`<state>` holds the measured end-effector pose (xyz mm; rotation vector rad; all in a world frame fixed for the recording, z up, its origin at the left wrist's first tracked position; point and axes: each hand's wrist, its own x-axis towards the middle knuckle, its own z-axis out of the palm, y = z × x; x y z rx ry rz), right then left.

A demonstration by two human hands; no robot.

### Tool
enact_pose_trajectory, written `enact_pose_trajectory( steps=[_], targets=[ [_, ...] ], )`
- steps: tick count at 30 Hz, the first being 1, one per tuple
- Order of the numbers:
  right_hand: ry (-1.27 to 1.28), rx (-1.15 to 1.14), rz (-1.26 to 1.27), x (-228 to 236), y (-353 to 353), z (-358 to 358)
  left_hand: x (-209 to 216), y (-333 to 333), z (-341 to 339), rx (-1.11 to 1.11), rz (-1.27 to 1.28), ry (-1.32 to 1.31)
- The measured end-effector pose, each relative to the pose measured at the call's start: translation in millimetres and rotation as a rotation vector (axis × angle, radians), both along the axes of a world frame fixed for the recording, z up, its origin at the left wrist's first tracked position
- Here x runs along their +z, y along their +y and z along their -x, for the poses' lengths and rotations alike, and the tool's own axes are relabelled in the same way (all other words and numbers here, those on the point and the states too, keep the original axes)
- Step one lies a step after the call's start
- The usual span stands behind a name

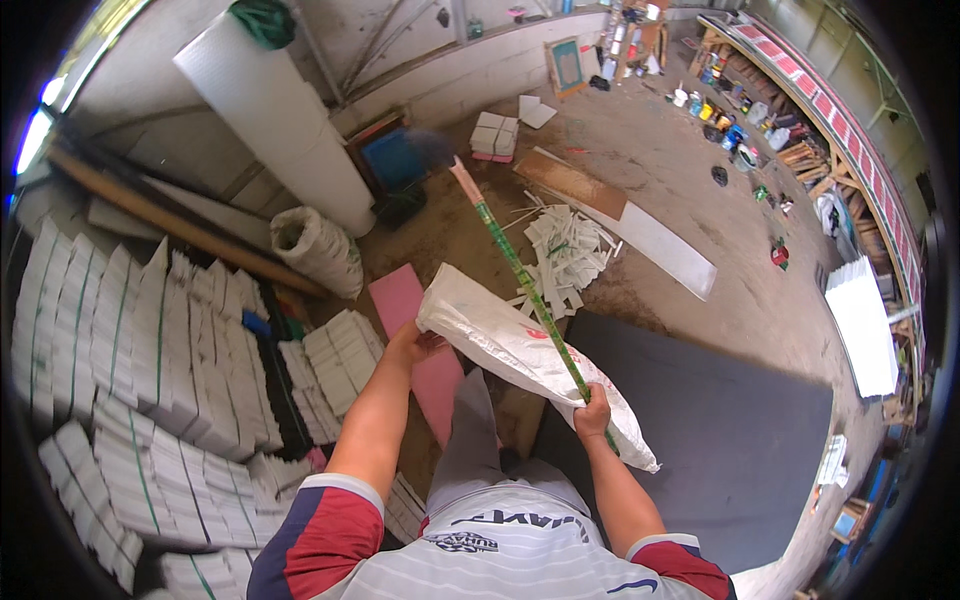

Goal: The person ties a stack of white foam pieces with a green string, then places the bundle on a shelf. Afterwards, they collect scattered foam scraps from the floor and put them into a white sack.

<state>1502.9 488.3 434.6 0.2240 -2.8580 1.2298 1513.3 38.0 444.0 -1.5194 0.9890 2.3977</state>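
A white woven sack (490, 335) with faint red print stretches slantwise in front of me. At its upper left end, my left hand (412, 343) is closed on the edge. My right hand (592, 410) is wrapped round the green patterned handle of a broom (520, 272), close to the handle's lower end. The handle crosses over the sack, and the broom's dark, blurred head points away from me. My right hand also lies against the sack; whether it grips the cloth too, I cannot tell. Beyond the sack, white strip scraps (568, 250) lie heaped on the floor.
Bundled white stacks (130, 350) fill the left side. A pink board (395, 295) lies near my feet, a dark sheet (700, 420) to the right. An open woven sack (325, 265) stands by a white roll (270, 120). Long boards (660, 250) lie past the scraps; a long workbench (840, 130) runs along the right.
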Motion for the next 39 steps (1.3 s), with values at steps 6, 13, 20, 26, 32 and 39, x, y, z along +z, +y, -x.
enact_pose_trajectory(
  steps=[6,13,20,26,32,39],
  targets=[
    [-0.088,-0.073,-0.074,-22.2,-74.7,97.9,-59.4,-90.0,125.6,0.084,-0.019,0.176],
    [-0.177,-0.179,-0.017,-13.6,-181.3,223.6,44.9,-152.4,326.2,0.165,0.079,0.599],
    [-0.266,-0.316,0.153,-70.4,-186.0,278.5,119.9,-92.3,438.4,-0.239,1.096,0.58],
    [-0.482,-0.474,0.094,-78.5,-147.4,299.3,57.7,-37.0,458.7,-0.57,1.518,0.467],
    [-0.502,-0.643,0.039,-179.3,-86.5,315.9,-94.4,-31.1,490.1,-0.626,1.637,0.285],
    [-0.483,-0.835,-0.074,-344.4,-23.4,328.4,-278.6,-44.0,494.6,-0.784,1.69,0.061]
  ],
)
